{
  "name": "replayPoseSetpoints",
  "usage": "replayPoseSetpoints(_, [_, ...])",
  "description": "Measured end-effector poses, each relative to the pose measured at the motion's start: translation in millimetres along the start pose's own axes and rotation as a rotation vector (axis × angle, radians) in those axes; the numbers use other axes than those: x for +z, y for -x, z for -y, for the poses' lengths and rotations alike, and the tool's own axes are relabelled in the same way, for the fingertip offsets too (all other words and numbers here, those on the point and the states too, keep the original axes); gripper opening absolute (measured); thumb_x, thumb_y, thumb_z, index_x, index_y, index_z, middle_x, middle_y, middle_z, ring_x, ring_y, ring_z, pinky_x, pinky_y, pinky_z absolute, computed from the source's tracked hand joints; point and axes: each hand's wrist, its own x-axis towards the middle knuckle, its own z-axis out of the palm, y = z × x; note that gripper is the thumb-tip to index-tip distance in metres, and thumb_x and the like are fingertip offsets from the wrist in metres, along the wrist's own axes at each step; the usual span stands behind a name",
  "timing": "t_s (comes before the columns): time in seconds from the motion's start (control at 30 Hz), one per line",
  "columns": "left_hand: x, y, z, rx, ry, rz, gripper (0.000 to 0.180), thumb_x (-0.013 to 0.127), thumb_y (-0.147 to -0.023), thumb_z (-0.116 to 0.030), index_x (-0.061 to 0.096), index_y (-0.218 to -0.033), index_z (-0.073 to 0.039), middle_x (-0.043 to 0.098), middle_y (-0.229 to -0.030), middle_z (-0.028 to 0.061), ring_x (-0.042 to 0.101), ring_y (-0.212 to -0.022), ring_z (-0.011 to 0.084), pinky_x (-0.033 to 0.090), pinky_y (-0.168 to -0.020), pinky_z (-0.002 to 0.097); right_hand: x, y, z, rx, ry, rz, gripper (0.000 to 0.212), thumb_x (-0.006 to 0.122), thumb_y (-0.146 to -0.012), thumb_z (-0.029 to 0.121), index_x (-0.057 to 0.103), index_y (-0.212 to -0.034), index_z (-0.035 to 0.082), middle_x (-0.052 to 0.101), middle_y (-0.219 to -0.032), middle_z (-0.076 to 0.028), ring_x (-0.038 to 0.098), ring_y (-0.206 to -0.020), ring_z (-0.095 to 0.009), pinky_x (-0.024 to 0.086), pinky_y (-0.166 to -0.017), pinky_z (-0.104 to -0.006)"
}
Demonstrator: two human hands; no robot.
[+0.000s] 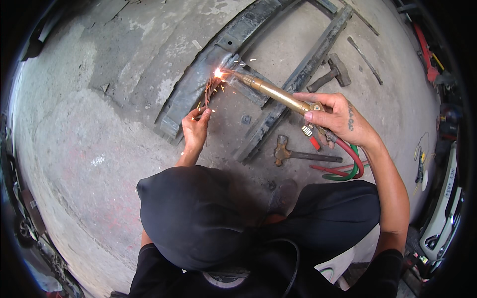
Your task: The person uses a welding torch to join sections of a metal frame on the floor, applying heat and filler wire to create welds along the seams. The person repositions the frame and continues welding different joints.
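Note:
My right hand [343, 119] is wrapped round the handle of a brass gas torch [278, 93]. The torch's nozzle points left at a bright glow with flying sparks, on the joint of a dark steel frame [198, 84]. Red and green hoses [355, 159] trail from the torch's rear below my hand. Just under the glow, my left hand [196, 130] pinches a bundle of thin wire rods [207, 97] between thumb and fingers. The rods' upper ends reach toward the glow, whose glare hides their tips.
On the concrete floor [99, 124], a ball-peen hammer [282, 150] lies near my knees. A sledgehammer [339, 70] and a thin metal bar [365, 59] lie right of the frame's long rail [303, 67]. A white car's front end [444, 203] stands at far right.

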Motion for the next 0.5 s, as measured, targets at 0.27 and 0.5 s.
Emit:
replayPoseSetpoints(0.27, [1.1,2.0,-1.5,0.044,-0.011,-0.027,0.032,0.075,-0.098,-0.028,0.075,-0.109,0.002,0.066,-0.079,-0.0003,0.056,-0.066,0.0075,0.049,-0.06,0.0261,0.9,0.3,0.9,0.003,0.005,-0.009,0.056,0.067,-0.098,0.022,0.054,-0.146,-0.004,0.063,-0.07,-0.004,0.059,-0.047,-0.011,0.047,-0.04,-0.0264])
replayPoseSetpoints(0.5, [0.7,5.5,-5.4,0.014,-0.021,-0.043,0.034,0.076,-0.096,-0.025,0.075,-0.11,0.005,0.067,-0.076,0.0019,0.055,-0.067,0.0085,0.046,-0.061,0.0276,1.1,0.0,1.3,0.004,0.01,-0.001,0.056,0.067,-0.098,0.022,0.054,-0.146,-0.004,0.064,-0.071,-0.005,0.06,-0.048,-0.011,0.047,-0.041,-0.0262])
